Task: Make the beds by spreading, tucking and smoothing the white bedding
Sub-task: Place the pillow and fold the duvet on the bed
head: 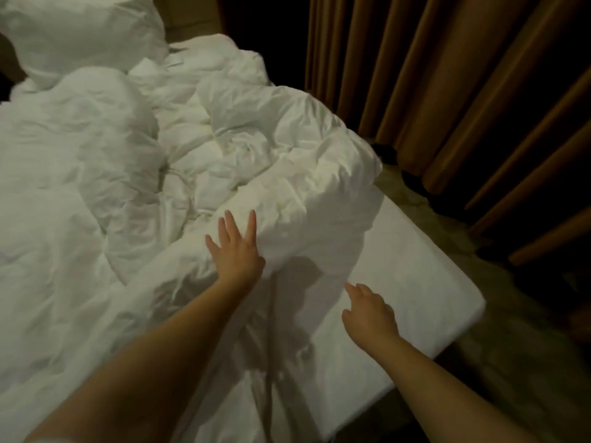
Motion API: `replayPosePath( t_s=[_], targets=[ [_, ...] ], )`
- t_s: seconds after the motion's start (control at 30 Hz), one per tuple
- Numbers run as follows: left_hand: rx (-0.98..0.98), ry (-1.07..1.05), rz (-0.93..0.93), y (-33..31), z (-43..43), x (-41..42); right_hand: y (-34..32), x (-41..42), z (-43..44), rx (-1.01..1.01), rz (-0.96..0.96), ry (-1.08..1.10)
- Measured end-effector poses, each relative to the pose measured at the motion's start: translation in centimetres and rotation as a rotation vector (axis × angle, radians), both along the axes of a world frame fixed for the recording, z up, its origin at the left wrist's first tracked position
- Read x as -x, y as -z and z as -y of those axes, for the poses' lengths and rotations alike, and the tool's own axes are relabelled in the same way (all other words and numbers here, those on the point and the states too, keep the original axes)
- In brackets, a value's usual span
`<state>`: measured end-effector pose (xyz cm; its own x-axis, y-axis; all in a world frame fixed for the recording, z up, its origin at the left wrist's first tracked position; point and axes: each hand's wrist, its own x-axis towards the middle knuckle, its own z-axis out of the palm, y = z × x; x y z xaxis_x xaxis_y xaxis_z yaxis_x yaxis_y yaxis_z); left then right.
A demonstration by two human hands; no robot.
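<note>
A crumpled white duvet (262,148) lies bunched over most of the bed. The bed's near right corner shows the flat white sheet over the mattress (425,282). My left hand (235,247) lies flat with straight spread fingers against the duvet's folded edge. To its right, my right hand (367,310) hovers over or rests on the bare sheet with fingers loosely extended, holding nothing. A white pillow (80,33) sits at the far left by the head of the bed.
Brown pleated curtains (463,91) hang along the right side. A strip of patterned carpet (499,346) runs between bed and curtains, with a dark object (388,153) on the floor near the curtain foot.
</note>
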<state>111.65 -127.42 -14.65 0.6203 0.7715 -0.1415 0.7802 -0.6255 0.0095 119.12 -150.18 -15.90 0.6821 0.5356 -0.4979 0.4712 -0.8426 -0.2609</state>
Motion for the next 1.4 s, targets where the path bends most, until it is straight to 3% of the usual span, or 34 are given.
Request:
replayPosePath(
  t_s=[0.13, 0.23, 0.37, 0.43, 0.53, 0.6, 0.77, 0.87, 1.0, 1.07, 1.17, 1.2, 1.23, 1.3, 1.4],
  targets=[
    [0.204, -0.14, -0.092, 1.3, -4.0, -1.3, 0.8, -1.9, -3.6, 0.002, -0.049, -0.067],
    [0.458, -0.061, 0.045, 0.8, -3.0, -2.7, 1.5, -3.0, -4.7, -0.035, -0.1, -0.014],
    [0.846, -0.081, 0.452, -5.4, -1.0, -5.3, 1.2, -4.6, -7.1, -0.244, -0.396, 0.415],
    [0.95, -0.106, 0.555, -7.6, -2.0, -5.8, 0.9, -5.4, -8.8, -0.37, -0.58, 0.646],
    [0.719, -0.082, 0.453, -7.2, -5.1, -6.0, -0.4, -6.8, -12.1, -0.61, -0.985, 0.959],
    [0.483, -0.14, 0.365, -5.1, -6.8, -5.0, -1.4, -7.4, -14.1, -0.687, -1.098, 0.923],
    [0.168, -0.327, 0.237, -3.4, -11.9, -3.2, -0.2, -9.6, -16.4, -0.669, -0.804, 0.674],
    [0.031, -0.466, 0.193, -4.7, -17.8, -3.8, 1.7, -12.7, -15.2, -0.648, -0.746, 0.701],
    [0.008, -0.84, 0.125, -4.5, -21.3, -6.4, 5.8, -16.1, -14.6, -0.594, -0.672, 0.743],
    [-0.069, -0.594, 0.114, -3.2, -17.9, -8.9, 6.5, -16.7, -15.7, -0.548, -0.687, 0.757],
    [-0.136, 0.184, 0.291, 1.3, -6.8, -12.7, 6.3, -16.9, -19.4, -0.638, -0.732, 0.713],
    [-0.12, 0.369, 0.248, 3.2, -3.8, -13.2, 6.6, -17.4, -20.7, -0.679, -0.744, 0.743],
    [-0.049, 0.417, 0.14, 4.8, -2.7, -13.2, 7.3, -18.2, -22.0, -0.707, -0.741, 0.746],
    [0.041, 0.307, -0.044, 6.4, -4.7, -13.2, 6.2, -20.0, -24.3, -0.737, -0.653, 0.629],
    [-0.055, 0.191, -0.206, 7.4, -12.0, -13.1, 7.3, -22.6, -27.3, -0.632, -0.538, 0.386]
  ],
)
